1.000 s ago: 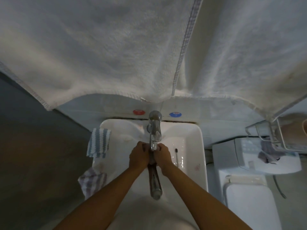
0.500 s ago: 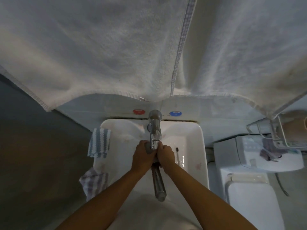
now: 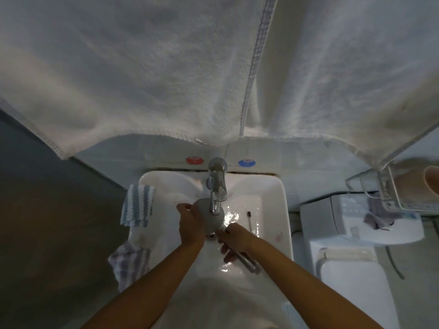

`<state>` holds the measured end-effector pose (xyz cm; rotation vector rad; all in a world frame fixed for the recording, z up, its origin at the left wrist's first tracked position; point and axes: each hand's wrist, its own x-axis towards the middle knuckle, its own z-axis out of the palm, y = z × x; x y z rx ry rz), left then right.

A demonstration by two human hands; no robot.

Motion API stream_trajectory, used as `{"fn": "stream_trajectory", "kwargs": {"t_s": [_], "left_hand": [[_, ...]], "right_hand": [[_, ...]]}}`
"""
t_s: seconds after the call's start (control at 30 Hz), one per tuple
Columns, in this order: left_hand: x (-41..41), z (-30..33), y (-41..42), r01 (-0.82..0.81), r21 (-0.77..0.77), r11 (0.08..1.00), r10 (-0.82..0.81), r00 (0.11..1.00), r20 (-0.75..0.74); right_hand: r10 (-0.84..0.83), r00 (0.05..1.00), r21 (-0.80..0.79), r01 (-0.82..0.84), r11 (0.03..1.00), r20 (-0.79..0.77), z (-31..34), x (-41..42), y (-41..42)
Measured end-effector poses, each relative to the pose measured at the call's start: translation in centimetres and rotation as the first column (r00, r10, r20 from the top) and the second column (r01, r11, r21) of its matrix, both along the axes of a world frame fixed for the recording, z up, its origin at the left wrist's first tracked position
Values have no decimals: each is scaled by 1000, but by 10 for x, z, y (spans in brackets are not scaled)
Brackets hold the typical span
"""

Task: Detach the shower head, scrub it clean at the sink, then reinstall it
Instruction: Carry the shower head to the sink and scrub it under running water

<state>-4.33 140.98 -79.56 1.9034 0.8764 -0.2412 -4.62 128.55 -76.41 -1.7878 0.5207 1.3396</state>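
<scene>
- Gripping the round face of the shower head (image 3: 209, 216), the left hand (image 3: 191, 225) curls its fingers around the left rim, thumb and forefinger pinched near the top edge.
- The right hand (image 3: 234, 238) is closed around the chrome handle, which sticks out past the palm toward the lower right.
- The shower head is held over the basin of the white sink (image 3: 283, 210), its head directly beneath the spout of the chrome faucet (image 3: 217, 186).
- Whether water is running from the spout is hard to tell; the basin floor glints wet beside the hands.
- A thin dark-tipped brush (image 3: 250, 219) lies in the basin, just right of the right hand.
- A blue striped cloth (image 3: 137, 205) and a grey checked cloth (image 3: 129, 262) hang over the sink's left rim.
- A large white towel (image 3: 142, 79) fills the upper view, hiding the wall above the red and blue tap markers.
- The neck of the shower head is covered by both hands.
</scene>
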Motion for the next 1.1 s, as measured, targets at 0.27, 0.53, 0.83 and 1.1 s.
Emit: {"fn": "stream_trajectory", "kwargs": {"t_s": [0.27,0.53,0.83,1.1], "left_hand": [[-30,-23,9,632,671,387,-830,556,-45],[-9,-27,14,738,661,135,-974,221,-49],[-15,-26,2,721,642,262,-892,435,-125],[-25,-34,14,602,720,345,-937,263,229]], "right_hand": [[239,949,-195,-199,960,205,12,11,3],[571,806,-343,-497,797,158,34,17,-9],[572,795,-383,-473,793,202,29,21,-17],[562,804,-316,-492,811,194,30,10,-3]]}}
